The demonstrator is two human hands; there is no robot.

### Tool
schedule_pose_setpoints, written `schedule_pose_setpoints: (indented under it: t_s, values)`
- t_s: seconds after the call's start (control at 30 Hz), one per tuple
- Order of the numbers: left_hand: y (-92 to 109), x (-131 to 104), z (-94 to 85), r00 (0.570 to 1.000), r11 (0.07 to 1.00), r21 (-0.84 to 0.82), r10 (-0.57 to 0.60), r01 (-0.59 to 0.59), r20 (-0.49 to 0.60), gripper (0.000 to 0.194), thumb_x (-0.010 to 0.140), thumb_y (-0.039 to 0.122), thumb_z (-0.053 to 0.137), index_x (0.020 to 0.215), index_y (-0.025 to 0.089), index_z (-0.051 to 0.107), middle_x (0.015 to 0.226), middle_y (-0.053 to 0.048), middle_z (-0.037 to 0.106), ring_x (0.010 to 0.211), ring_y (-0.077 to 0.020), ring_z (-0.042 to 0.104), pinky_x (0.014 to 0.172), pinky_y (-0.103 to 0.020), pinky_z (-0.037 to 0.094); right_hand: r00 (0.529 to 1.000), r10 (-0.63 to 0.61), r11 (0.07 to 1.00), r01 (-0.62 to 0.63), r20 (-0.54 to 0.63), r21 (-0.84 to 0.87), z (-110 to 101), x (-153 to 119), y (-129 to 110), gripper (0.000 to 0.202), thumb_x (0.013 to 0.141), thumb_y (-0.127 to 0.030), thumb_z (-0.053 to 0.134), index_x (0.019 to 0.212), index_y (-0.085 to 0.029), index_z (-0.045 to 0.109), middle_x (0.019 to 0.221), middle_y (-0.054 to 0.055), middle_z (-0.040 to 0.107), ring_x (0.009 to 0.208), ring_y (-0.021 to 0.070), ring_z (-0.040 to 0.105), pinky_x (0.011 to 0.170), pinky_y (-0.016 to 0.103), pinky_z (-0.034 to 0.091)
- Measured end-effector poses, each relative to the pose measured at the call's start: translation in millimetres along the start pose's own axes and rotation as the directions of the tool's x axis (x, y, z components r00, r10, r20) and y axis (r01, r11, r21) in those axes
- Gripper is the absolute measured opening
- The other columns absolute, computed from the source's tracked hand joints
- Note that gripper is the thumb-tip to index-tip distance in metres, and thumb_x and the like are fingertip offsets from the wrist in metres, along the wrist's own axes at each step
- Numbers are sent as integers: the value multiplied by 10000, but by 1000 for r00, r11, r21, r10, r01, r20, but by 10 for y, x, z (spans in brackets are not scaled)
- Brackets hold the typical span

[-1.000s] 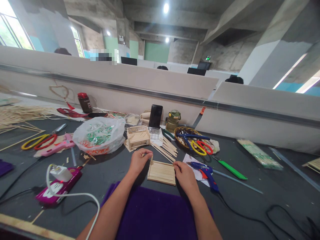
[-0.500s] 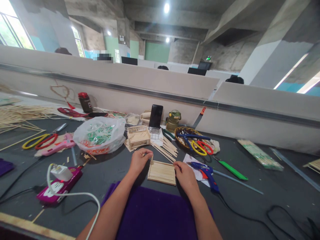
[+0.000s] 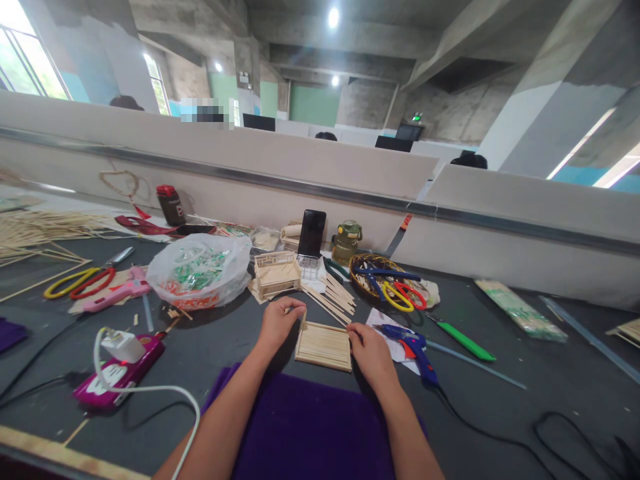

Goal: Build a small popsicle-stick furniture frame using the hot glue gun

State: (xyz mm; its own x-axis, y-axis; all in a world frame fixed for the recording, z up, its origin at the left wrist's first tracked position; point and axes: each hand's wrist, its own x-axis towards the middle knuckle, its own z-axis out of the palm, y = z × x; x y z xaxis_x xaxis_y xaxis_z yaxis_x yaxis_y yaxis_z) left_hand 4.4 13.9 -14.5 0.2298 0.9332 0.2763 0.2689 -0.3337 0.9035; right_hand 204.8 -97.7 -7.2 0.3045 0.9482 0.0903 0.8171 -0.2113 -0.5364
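A small rectangular panel of wooden sticks [image 3: 324,348], with a raised stick border, lies on the dark table between my hands. My left hand [image 3: 280,325] pinches it at the upper left corner, thumb and forefinger together. At the upper right corner my right hand [image 3: 371,351] is closed on the panel's edge; its fingertips are partly hidden. Just beyond lie loose wooden sticks [image 3: 334,298] and a small stick-built model [image 3: 277,273]. Right of my right hand rests a blue hot glue gun [image 3: 413,348] on white paper.
A purple cloth [image 3: 313,427] lies in front of me. Leftward are a plastic bag [image 3: 200,272], a pink glue gun [image 3: 117,291], scissors [image 3: 83,283] and a power strip [image 3: 120,373] with a white cable. A basket [image 3: 356,275] with tools, a phone [image 3: 312,232] and a green-handled knife [image 3: 466,340] stand or lie beyond.
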Motion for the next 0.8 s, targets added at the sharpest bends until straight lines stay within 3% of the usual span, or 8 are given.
schedule_pose_setpoints:
  t_s: [0.8]
  values:
    - [44,-1,-9,1000,1000,-6,-15,15,9,167,703,285,612,742,165,722,774,-38,726,772,-192,647,747,-280,460,1000,-9,1000,9,-2,5,9,-7,10,298,852,-220,376,941,-199,660,926,56,672,877,185,613,751,244,412]
